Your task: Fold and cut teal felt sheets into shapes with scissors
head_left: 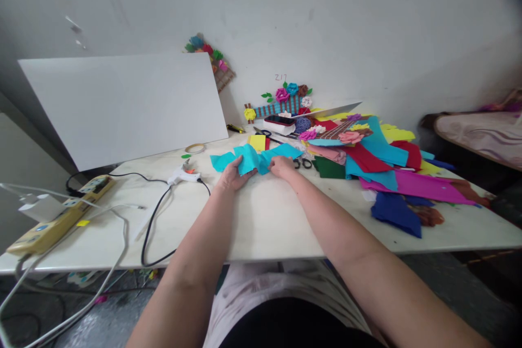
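A long strip of turquoise crepe paper (pixel 249 159), bent and wavy, is held just over the white table (pixel 261 217). My left hand (pixel 235 174) grips its left part, thumb in front and fingers behind and below. Toward the strip's right half, my right hand (pixel 281 166) pinches the lower edge with closed fingers. Right behind the strip lie small yellow paper squares (pixel 256 142) with red ones under them. Black scissor handles (pixel 304 163) show beside my right hand.
A white glue gun (pixel 183 174) with a black cable lies left, near a yellow power strip (pixel 61 217). Coloured crepe paper (pixel 379 157) is piled right. A white board (pixel 126 109) leans on the wall. Paper-flower decorations (pixel 285 100) and a phone (pixel 279 119) sit behind.
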Demonstrator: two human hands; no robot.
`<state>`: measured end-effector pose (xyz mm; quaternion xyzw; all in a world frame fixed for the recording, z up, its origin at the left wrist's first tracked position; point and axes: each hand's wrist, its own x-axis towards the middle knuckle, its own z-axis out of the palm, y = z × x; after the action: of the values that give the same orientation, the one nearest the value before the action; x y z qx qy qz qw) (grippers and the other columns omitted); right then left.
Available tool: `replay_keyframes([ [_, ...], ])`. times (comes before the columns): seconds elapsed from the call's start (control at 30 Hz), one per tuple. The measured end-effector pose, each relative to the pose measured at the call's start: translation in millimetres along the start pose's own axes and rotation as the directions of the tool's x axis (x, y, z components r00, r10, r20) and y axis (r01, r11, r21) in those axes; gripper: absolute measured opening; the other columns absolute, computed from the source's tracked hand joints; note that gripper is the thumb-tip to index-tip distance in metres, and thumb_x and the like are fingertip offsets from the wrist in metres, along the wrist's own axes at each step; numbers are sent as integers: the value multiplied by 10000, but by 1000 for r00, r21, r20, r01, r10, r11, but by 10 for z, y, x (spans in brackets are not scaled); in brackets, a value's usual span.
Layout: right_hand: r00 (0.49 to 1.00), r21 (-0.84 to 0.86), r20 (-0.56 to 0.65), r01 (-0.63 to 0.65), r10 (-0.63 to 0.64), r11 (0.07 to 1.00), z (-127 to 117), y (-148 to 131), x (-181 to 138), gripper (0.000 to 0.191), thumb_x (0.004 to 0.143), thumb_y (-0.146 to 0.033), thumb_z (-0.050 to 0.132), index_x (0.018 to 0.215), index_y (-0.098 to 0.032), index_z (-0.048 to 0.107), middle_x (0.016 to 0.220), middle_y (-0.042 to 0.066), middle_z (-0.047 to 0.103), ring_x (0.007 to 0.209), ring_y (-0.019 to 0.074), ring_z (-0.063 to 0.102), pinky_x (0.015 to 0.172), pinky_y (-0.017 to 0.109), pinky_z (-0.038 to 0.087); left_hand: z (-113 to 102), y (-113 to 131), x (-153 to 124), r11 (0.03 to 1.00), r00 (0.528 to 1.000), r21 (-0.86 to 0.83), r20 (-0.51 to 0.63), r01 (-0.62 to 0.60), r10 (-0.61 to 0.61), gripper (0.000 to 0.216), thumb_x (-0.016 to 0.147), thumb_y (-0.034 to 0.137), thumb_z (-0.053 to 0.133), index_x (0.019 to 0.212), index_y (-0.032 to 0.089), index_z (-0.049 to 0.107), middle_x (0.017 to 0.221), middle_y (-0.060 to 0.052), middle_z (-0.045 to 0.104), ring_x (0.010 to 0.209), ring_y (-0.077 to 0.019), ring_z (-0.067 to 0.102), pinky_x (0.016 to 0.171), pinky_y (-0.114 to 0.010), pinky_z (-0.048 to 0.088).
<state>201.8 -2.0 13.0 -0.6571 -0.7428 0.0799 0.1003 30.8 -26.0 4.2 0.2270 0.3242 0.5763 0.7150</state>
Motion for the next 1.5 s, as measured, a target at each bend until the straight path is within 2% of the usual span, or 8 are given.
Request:
replay_keyframes([
  [0.2, 998, 32, -62, 23, -21, 999, -14, 27, -3, 183, 886, -288, 535, 951, -224, 694, 1049, 67, 715, 1027, 233, 618, 915, 352, 375, 8, -2, -16, 1000, 1000, 1, -9, -2, 2, 362, 907, 266, 502, 1248, 149, 538, 1067, -132, 659, 935, -259, 647, 872, -470, 537],
  [0.4, 990, 116, -144, 15, 2, 993, 30, 51, 25, 171, 818, -256, 572, 918, -222, 706, 1004, 56, 718, 933, 219, 634, 728, 274, 443, 0, 0, 1, 1000, 999, -25, -35, -13, 13, 361, 907, 276, 505, 1251, 168, 521, 1055, -128, 657, 916, -252, 656, 809, -452, 567],
  [0.6, 984, 241, -174, 3, 40, 970, 35, 64, 60, 156, 746, -168, 593, 821, -209, 724, 893, 33, 729, 846, 189, 641, 673, 239, 449, -6, 2, 7, 998, 999, -64, 21, -26, 27, 374, 917, 296, 474, 1267, 168, 511, 1068, -146, 660, 979, -283, 661, 759, -419, 573],
  [0.83, 984, 392, -164, 0, 70, 920, 24, 126, 106, 141, 692, -162, 621, 761, -189, 741, 816, 20, 731, 772, 169, 650, 635, 215, 459, 0, 16, 1, 993, 996, -77, -38, -90, 87, 366, 917, 282, 478, 1265, 174, 515, 1041, -116, 674, 993, -264, 656, 793, -404, 565],
  [1.0, 990, 325, -124, -22, 66, 945, -29, 119, 38, 197, 740, -174, 583, 844, -204, 749, 924, 28, 738, 847, 191, 655, 677, 236, 474, -8, 23, 1, 996, 999, -81, 9, -45, 45, 395, 925, 310, 448, 1275, 138, 518, 1055, -159, 660, 989, -284, 653, 757, -394, 575],
  [1.13, 995, 224, -97, 36, -14, 974, -46, 114, 2, 226, 772, -178, 570, 905, -227, 746, 1060, 23, 723, 968, 203, 646, 774, 254, 483, -26, 13, 16, 998, 999, -47, -19, -30, 29, 389, 907, 290, 495, 1279, 180, 507, 1092, -142, 651, 965, -269, 652, 762, -427, 584],
  [1.3, 996, 186, -18, 85, -83, 979, -26, 149, 30, 337, 767, -145, 588, 1067, -226, 718, 1169, 26, 694, 1072, 206, 624, 869, 266, 484, -41, 4, 37, 998, 998, -40, -37, -42, 40, 402, 865, 267, 566, 1260, 207, 522, 1107, -130, 652, 973, -282, 650, 840, -498, 558],
  [1.5, 987, 170, 13, 158, -162, 973, 3, 217, 79, 388, 750, -135, 607, 1118, -216, 701, 1201, 26, 682, 1097, 208, 619, 926, 276, 472, -52, 9, 59, 999, 999, -31, -32, -12, 11, 405, 887, 286, 525, 1278, 183, 503, 1107, -150, 648, 971, -290, 654, 811, -478, 563],
])
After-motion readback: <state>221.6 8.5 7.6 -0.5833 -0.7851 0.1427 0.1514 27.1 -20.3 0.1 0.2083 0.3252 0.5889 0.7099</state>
